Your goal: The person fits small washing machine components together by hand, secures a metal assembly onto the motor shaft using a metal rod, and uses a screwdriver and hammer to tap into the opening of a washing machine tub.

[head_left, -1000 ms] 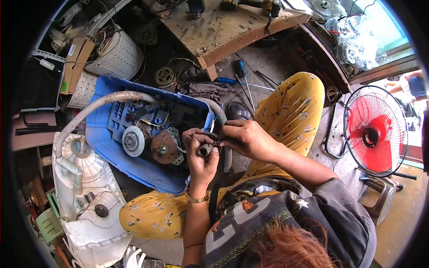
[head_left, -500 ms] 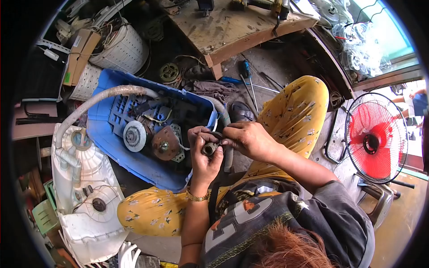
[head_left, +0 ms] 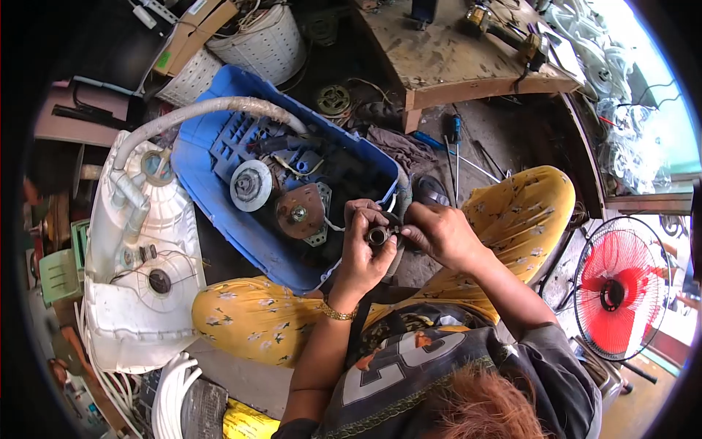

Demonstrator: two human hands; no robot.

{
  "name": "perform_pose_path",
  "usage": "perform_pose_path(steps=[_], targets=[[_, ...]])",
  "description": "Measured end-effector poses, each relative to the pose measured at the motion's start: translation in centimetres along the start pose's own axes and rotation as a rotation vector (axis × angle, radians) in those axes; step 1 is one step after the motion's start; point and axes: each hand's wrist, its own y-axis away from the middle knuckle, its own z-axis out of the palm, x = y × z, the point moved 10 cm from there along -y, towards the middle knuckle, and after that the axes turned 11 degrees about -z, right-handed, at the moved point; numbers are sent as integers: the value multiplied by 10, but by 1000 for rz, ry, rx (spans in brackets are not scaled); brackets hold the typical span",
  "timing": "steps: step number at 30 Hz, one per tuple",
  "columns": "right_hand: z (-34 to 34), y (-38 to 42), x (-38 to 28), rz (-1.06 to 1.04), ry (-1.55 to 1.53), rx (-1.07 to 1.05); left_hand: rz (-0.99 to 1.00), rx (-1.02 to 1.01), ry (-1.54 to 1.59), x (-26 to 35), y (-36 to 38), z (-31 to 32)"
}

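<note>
My left hand (head_left: pixel 365 249), with a gold bracelet on its wrist, has its fingers and thumb wrapped round a small dark metal part (head_left: pixel 378 235). The part has a hollow round end turned up and a wider dark rim behind it. My right hand (head_left: pixel 442 233) is closed at the part's right side, thumb and fingers pinched at its edge; the fingertips are partly hidden. Just left of the hands, a blue plastic washing machine housing (head_left: pixel 232 245) lies on the floor. Inside it are a rusty round motor (head_left: pixel 297 212) and a pale pulley wheel (head_left: pixel 251 186).
A white plastic tub (head_left: pixel 135 322) with a ribbed grey hose (head_left: pixel 183 110) lies at left. A wooden table (head_left: pixel 446 55) stands ahead, a power drill (head_left: pixel 537 47) on it. Screwdrivers (head_left: pixel 455 132) lie on the floor. A red-bladed fan (head_left: pixel 614 293) stands at right.
The view has shifted, so the housing and hands appear farther right. Both hands keep hold of the metal part, whose hollow end now shows more plainly.
</note>
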Motion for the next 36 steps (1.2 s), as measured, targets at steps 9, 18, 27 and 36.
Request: perform_pose_path(steps=[9,18,27,36], targets=[[23,-21,18,-43,-94,22,-29,82,-78,-9,3,-18],[75,-43,35,-132,-674,-69,-474,-141,580,-61,-1,-26],[64,-35,83,152,-818,174,-638,-255,-1476,-203,-29,-143],[77,-33,104,208,-890,230,-1004,-123,-1046,-250,-16,-163]])
